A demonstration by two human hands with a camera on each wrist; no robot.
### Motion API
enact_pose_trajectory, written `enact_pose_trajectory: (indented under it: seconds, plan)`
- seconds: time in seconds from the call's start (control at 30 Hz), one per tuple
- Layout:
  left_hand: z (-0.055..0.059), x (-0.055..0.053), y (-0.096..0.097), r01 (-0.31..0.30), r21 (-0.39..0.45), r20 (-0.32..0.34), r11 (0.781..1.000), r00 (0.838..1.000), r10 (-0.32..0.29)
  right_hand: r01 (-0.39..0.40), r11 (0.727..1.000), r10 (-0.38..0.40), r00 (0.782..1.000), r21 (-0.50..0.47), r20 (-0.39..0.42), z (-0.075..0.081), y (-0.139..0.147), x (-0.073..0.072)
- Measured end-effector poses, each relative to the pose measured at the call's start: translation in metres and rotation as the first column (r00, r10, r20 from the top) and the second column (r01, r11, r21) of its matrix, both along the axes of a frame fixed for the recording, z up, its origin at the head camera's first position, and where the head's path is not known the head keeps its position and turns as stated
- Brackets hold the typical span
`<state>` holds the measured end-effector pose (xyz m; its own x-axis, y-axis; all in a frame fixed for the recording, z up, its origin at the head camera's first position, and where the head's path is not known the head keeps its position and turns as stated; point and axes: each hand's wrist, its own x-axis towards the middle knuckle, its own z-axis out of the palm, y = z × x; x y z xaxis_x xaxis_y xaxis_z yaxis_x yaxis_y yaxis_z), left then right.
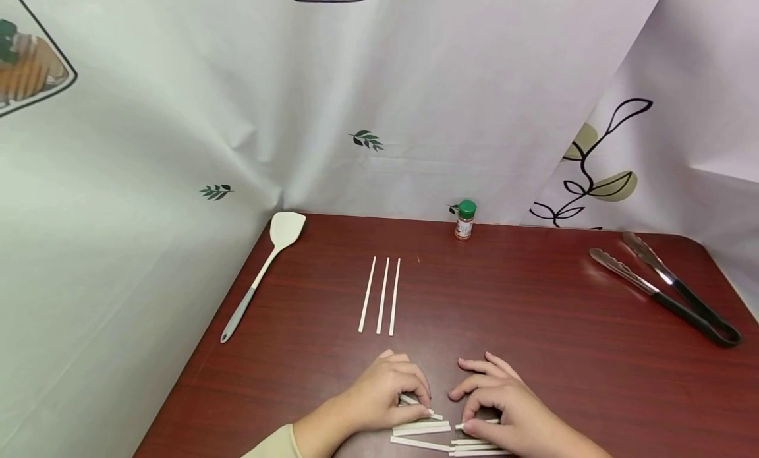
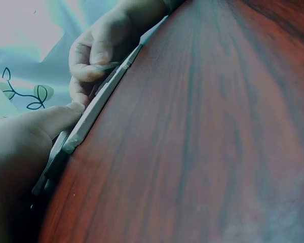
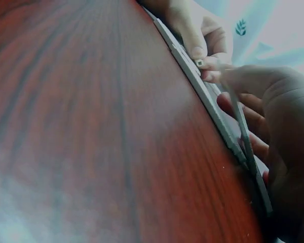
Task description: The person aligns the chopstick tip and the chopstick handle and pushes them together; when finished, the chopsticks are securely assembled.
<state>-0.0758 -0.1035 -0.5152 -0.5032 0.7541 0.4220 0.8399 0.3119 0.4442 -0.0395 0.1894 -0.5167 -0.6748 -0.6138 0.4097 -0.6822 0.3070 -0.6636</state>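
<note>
My left hand (image 1: 388, 389) pinches a thin white stick (image 1: 437, 416) between thumb and fingers, low in the head view. Close beside it, my right hand (image 1: 504, 405) pinches another white stick (image 1: 459, 427) by thumb and forefinger, its other fingers spread. Under and in front of both hands lie several more white sticks (image 1: 421, 443), roughly crosswise near the table's front edge. In the right wrist view, the held stick's end (image 3: 199, 63) shows at the left fingertips. Farther back, three white sticks (image 1: 383, 296) lie side by side, apart from one another.
A white spatula (image 1: 286, 230) with a grey handle lies along the table's left edge. At the back stands a small green-capped spice jar (image 1: 465, 221). Metal tongs (image 1: 664, 290) with black handles lie spread on the right. Patterned white sheeting (image 1: 415, 82) hangs behind the dark red table (image 1: 534, 313).
</note>
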Motion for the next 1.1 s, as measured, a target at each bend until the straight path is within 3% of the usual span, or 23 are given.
enact_pose_trajectory:
  seconds: [0.13, 0.33, 0.5, 0.63, 0.87, 1.1]
  plan:
    - [0.0, -0.001, 0.0, -0.008, 0.018, 0.032, 1.0, 0.999, 0.007, 0.029, 0.998, -0.027, 0.998, -0.049, 0.051, 0.003, 0.0, -0.001]
    - [0.0, -0.002, 0.001, -0.037, 0.075, 0.027, 0.997, 0.999, 0.035, 0.12, 0.984, -0.106, 0.989, -0.135, 0.106, 0.001, -0.001, -0.001]
    - [-0.002, -0.002, 0.001, -0.072, 0.104, 0.017, 0.992, 0.997, 0.071, 0.17, 0.972, -0.164, 0.985, -0.161, 0.047, -0.002, -0.001, 0.0]
    - [-0.004, -0.002, 0.002, -0.084, 0.125, -0.001, 0.989, 0.996, 0.084, 0.152, 0.973, -0.149, 0.988, -0.175, 0.03, -0.003, 0.001, -0.002]
    - [-0.002, -0.001, 0.004, -0.041, 0.136, -0.06, 0.99, 0.997, 0.05, 0.07, 0.964, -0.088, 0.995, -0.258, -0.057, -0.008, -0.001, -0.007]
    - [0.0, 0.001, 0.007, 0.018, 0.145, -0.12, 0.989, 0.993, 0.0, 0.06, 0.968, -0.097, 0.985, -0.246, -0.143, -0.011, -0.003, -0.009]
